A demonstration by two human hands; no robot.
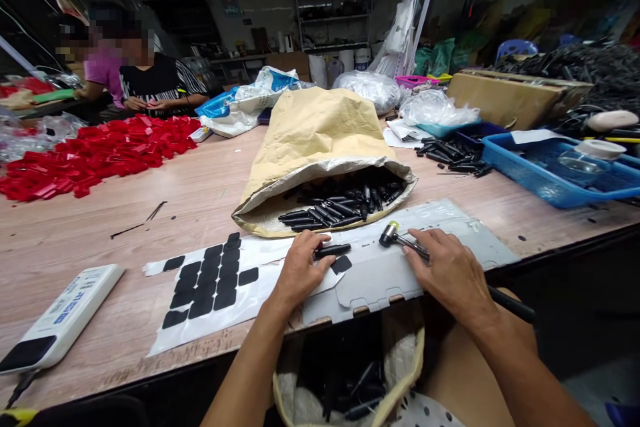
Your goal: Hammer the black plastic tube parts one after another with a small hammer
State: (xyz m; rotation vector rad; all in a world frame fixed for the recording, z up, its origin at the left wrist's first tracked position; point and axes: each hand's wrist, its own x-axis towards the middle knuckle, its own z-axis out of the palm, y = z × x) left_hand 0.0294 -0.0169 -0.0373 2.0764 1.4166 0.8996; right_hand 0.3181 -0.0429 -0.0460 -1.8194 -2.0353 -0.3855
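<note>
My left hand pinches the end of a slim black plastic tube, low over the board's left part. My right hand is closed round the shaft of a small mallet with a black and yellow head; its black grip sticks out behind the wrist. Under both hands lies a grey board at the table edge. Just beyond, a tan woven sack lies with its mouth towards me, full of similar black tubes. A loose black square sticker is beside my left thumb.
Left are a sheet of black stickers, a white power bank and a heap of red pieces. Right stands a blue tray. An open sack hangs below the edge. Two people sit across, far left.
</note>
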